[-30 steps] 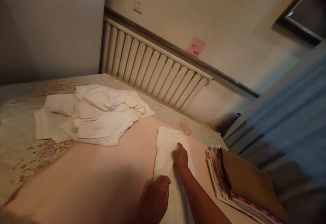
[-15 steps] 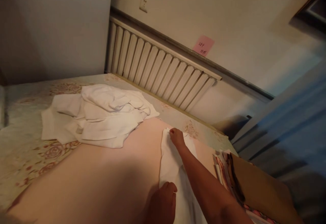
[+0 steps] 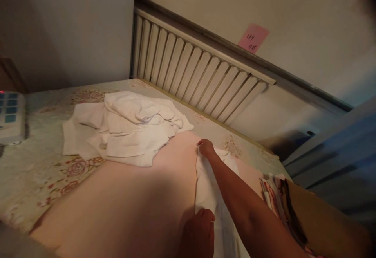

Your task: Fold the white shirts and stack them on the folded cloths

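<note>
A long piece of white cloth lies lengthwise over a pink sheet. At its far left corner my right hand is closed, pinching the edge between fingertips. Closer to me, my left hand is closed on the same left edge, thumb side up. My right forearm crosses above the cloth and covers part of it. The near end of the cloth runs out of view. A crumpled pile of white cloth rests to the left, partly on the pink sheet.
Beneath everything is a floral cover. A folded fabric stack sits at the right beside a brown surface. A radiator lines the wall behind, and a blue curtain hangs right. A white device is at far left.
My right hand has shifted slightly left to the cloth's corner. The left hand keeps its hold. The view has turned a little left, bringing the white device into sight.
</note>
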`<move>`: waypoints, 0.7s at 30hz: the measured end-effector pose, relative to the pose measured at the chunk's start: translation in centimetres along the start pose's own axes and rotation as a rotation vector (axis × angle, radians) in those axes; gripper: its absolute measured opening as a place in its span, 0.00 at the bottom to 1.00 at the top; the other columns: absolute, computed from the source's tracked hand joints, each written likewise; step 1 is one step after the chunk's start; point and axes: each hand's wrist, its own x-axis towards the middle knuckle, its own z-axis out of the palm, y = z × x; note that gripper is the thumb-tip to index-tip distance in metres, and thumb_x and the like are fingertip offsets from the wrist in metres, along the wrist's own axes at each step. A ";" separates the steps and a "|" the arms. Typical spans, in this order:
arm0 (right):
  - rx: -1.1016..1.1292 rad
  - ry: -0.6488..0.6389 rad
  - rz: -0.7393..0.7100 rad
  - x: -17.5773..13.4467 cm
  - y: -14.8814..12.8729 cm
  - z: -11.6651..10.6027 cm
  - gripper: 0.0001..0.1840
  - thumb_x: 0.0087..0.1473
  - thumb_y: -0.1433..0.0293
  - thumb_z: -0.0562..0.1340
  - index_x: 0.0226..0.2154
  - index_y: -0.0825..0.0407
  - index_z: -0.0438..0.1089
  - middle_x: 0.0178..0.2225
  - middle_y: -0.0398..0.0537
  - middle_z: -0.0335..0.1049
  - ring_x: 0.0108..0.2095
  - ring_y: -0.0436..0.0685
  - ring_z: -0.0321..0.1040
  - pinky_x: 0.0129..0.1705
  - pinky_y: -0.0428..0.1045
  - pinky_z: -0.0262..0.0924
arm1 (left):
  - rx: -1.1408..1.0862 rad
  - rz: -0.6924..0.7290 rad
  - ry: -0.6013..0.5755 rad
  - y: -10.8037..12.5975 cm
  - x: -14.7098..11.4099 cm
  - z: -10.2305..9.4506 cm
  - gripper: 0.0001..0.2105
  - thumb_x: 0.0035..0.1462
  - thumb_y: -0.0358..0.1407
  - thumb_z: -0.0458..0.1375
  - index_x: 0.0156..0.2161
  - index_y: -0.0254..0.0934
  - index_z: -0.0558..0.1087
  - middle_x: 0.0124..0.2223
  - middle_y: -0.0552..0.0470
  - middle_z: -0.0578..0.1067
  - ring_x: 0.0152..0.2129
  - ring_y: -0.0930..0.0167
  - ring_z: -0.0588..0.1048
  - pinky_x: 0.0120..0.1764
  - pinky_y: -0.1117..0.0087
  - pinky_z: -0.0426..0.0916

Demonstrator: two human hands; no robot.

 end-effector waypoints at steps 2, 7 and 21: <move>0.044 0.014 0.000 -0.1 0.0 0.2 0.18 0.38 0.82 0.57 0.33 0.55 0.75 0.24 0.45 0.73 0.26 0.52 0.69 0.31 0.44 0.59 | -0.001 0.001 0.010 -0.1 0.1 0.1 0.12 0.55 0.27 0.47 0.39 0.41 0.70 0.38 0.51 0.75 0.34 0.69 0.71 0.37 0.69 0.61; 0.177 0.049 -0.063 -1.3 -0.1 0.5 0.21 0.41 0.79 0.58 0.40 0.53 0.73 0.35 0.44 0.76 0.33 0.51 0.71 0.40 0.45 0.62 | 0.030 -0.013 0.055 0.2 0.0 -0.3 0.11 0.55 0.27 0.47 0.36 0.41 0.70 0.35 0.52 0.75 0.32 0.70 0.70 0.36 0.69 0.60; 0.652 0.153 0.055 -20.4 5.3 -5.3 0.20 0.47 0.63 0.59 0.43 0.55 0.68 0.35 0.50 0.75 0.34 0.55 0.74 0.40 0.51 0.68 | -0.099 -0.053 0.253 -0.7 2.0 -1.9 0.10 0.55 0.28 0.48 0.37 0.37 0.71 0.32 0.53 0.75 0.30 0.72 0.72 0.36 0.71 0.63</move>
